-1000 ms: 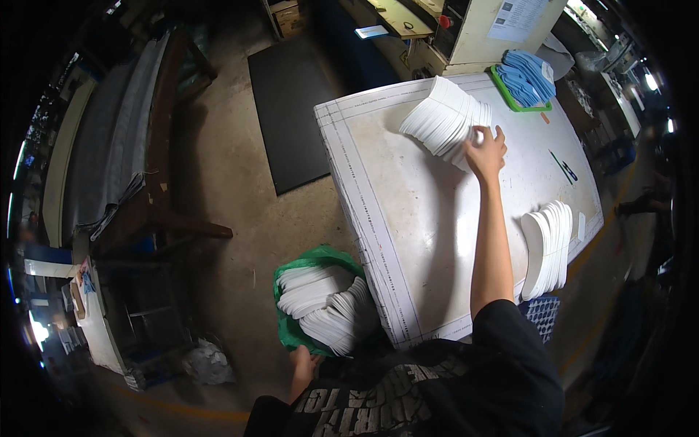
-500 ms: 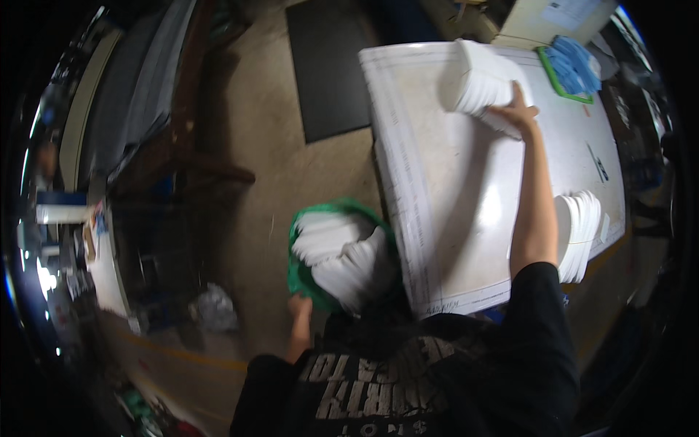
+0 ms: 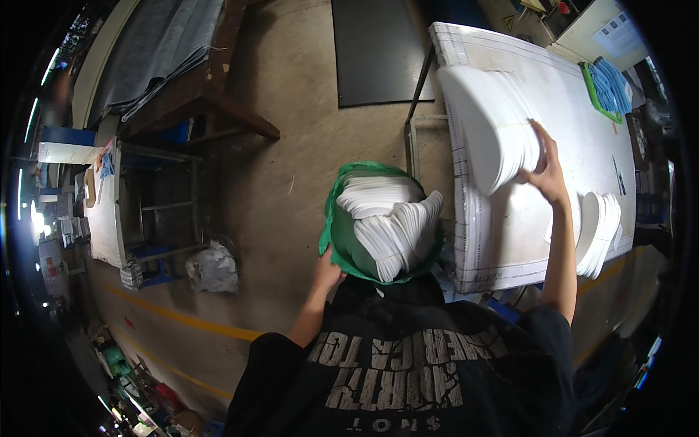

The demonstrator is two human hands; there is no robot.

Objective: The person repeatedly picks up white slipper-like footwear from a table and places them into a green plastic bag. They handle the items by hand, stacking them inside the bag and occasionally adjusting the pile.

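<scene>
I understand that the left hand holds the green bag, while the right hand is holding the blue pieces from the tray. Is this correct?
Not quite: the head view shows the right hand holding a stack of white pieces; the blue pieces lie in the green tray. The left hand does hold the green bag.

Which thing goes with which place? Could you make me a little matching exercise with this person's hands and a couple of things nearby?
Things:
1. Right hand
2. Left hand
3. Blue items
4. Flat black sheet

Places:
A. In a green tray
B. At the rim of the green bag
C. On the floor
D. On a stack of white pieces

Pairs: 1-D, 2-B, 3-A, 4-C
</scene>
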